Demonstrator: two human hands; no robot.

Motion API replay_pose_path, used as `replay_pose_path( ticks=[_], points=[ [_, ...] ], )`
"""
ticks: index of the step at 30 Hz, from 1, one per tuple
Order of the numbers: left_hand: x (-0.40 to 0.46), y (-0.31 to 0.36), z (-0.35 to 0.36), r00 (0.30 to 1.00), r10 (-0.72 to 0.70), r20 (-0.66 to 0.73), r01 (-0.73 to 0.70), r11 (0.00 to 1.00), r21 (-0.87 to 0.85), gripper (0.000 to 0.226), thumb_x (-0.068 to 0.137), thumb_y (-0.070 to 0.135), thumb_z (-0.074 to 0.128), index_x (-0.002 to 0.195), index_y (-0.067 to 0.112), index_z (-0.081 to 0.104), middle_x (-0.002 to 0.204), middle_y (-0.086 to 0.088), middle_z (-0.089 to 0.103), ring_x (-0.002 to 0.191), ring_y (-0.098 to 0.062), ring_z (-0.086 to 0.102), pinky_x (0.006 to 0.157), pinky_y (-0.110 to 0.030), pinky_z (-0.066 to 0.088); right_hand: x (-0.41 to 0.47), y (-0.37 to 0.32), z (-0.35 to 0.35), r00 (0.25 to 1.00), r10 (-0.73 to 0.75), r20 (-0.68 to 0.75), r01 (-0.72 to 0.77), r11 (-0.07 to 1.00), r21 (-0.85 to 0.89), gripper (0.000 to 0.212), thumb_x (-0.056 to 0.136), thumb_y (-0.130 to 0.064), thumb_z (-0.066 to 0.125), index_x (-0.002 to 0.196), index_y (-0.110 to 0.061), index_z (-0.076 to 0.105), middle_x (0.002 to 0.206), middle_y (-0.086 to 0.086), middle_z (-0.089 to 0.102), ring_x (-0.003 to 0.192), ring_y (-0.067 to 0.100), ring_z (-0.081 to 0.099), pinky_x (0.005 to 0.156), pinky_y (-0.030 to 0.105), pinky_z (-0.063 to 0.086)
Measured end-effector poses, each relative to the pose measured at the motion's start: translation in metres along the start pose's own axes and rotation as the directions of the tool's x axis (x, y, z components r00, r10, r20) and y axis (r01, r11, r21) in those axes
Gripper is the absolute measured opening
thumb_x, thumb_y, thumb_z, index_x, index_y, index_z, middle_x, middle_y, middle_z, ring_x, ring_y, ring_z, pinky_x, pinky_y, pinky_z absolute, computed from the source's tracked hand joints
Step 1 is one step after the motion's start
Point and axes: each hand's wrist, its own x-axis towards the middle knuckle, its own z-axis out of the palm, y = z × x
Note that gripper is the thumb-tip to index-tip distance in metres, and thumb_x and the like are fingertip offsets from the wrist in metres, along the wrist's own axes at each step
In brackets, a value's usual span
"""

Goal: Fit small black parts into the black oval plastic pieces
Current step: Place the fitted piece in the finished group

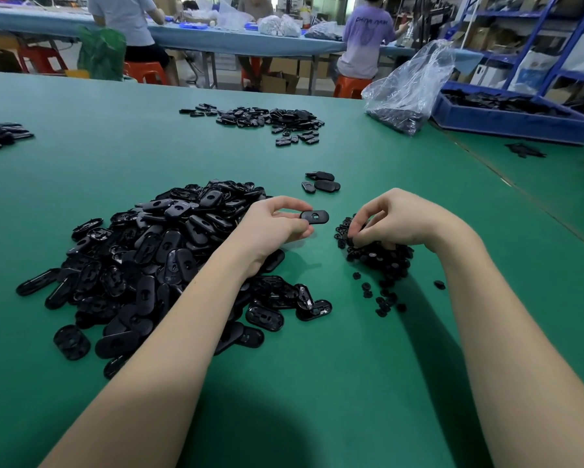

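My left hand [270, 228] pinches one oval piece [314, 216] level at my fingertips, hole up. My right hand [395, 217] curls into the pile of small parts [380, 256] beneath it; I should pick out one only, then seat it squarely.

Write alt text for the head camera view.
A person's left hand pinches one black oval piece above a green table while the right hand picks at a pile of small black parts. A large heap of oval pieces lies at left.
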Motion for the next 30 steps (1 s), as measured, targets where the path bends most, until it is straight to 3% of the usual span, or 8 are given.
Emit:
replay_pose_path(
  ticks=[8,12,15,18,24,30],
  points=[
    [-0.001,0.001,0.001,1.000,-0.003,0.009,0.003,1.000,-0.011,0.024,0.089,-0.011,0.063,0.103,0.008,0.070,0.103,-0.018,0.072,0.072,-0.013,0.072,0.078,-0.017,0.058,-0.002,0.002,-0.003,1.000,0.019,-0.009,-0.019,0.999,0.041,0.008,0.076,-0.030,0.082,0.079,-0.038,0.081,0.089,0.002,0.077,0.049,0.006,0.051,0.071,0.029,0.047],
    [-0.002,0.002,0.002,1.000,-0.005,0.014,0.005,1.000,-0.030,0.024,0.089,-0.012,0.063,0.101,0.008,0.069,0.100,-0.017,0.073,0.075,-0.016,0.072,0.082,-0.020,0.059,0.001,-0.003,0.000,0.996,0.001,-0.089,0.026,0.953,0.303,0.006,0.080,-0.025,0.083,0.082,-0.030,0.082,0.084,0.006,0.075,0.067,0.013,0.051,0.072,0.032,0.045],
    [-0.004,0.003,0.003,1.000,-0.011,0.021,0.012,0.998,-0.060,0.024,0.089,-0.012,0.063,0.104,0.005,0.069,0.101,-0.018,0.073,0.078,-0.018,0.072,0.082,-0.020,0.059,0.005,-0.008,0.008,0.992,0.014,-0.128,0.041,0.909,0.414,0.005,0.078,-0.023,0.084,0.082,-0.026,0.082,0.066,-0.008,0.064,0.053,0.008,0.045,0.060,0.026,0.037],
    [-0.005,0.004,0.004,0.999,-0.019,0.026,0.021,0.995,-0.099,0.024,0.088,-0.012,0.064,0.106,0.003,0.069,0.106,-0.023,0.073,0.087,-0.024,0.072,0.086,-0.023,0.059,0.009,-0.013,0.018,0.986,0.047,-0.161,0.024,0.910,0.413,0.004,0.078,-0.024,0.083,0.081,-0.026,0.081,0.054,-0.014,0.055,0.045,0.005,0.044,0.049,0.021,0.032],
    [-0.004,0.004,0.005,0.999,-0.021,0.031,0.026,0.990,-0.141,0.022,0.088,-0.010,0.065,0.107,0.002,0.068,0.109,-0.024,0.072,0.087,-0.023,0.073,0.087,-0.023,0.058,0.013,-0.018,0.029,0.986,0.070,-0.154,0.011,0.881,0.472,0.004,0.076,-0.027,0.083,0.076,-0.030,0.080,0.061,-0.004,0.055,0.053,0.011,0.043,0.049,0.023,0.030],
    [-0.005,0.004,0.006,0.999,0.002,0.045,0.004,0.989,-0.145,0.022,0.086,-0.010,0.067,0.104,0.003,0.069,0.105,-0.023,0.074,0.084,-0.022,0.073,0.085,-0.022,0.059,0.016,-0.016,0.033,0.985,0.082,-0.151,0.005,0.864,0.503,0.007,0.075,-0.030,0.084,0.074,-0.036,0.081,0.057,-0.017,0.063,0.042,-0.001,0.045,0.038,0.012,0.030]
  ],
)
